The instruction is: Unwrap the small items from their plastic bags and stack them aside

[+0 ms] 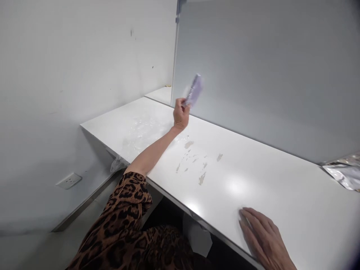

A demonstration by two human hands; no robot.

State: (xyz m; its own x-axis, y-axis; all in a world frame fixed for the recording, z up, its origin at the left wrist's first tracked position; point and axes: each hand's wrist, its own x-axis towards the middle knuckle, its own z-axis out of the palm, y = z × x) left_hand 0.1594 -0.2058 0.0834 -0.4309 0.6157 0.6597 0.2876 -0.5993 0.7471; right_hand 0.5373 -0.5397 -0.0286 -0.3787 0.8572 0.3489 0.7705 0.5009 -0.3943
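Note:
My left hand [180, 113] is stretched far out over the white table [253, 176] and grips a small purple packet [195, 89], blurred and raised above the tabletop near the grey partition. My left arm wears a leopard-print sleeve. My right hand [263, 235] lies flat, fingers apart, on the table's near edge and holds nothing. A clear plastic sheet [137, 133] lies crumpled on the table's left end, just left of my left arm.
A grey partition [267, 67] runs along the table's back. A silver foil bag [344, 172] lies at the right edge. Chipped patches [194, 161] mark the tabletop's middle. A wall socket [69, 180] sits low on the left wall.

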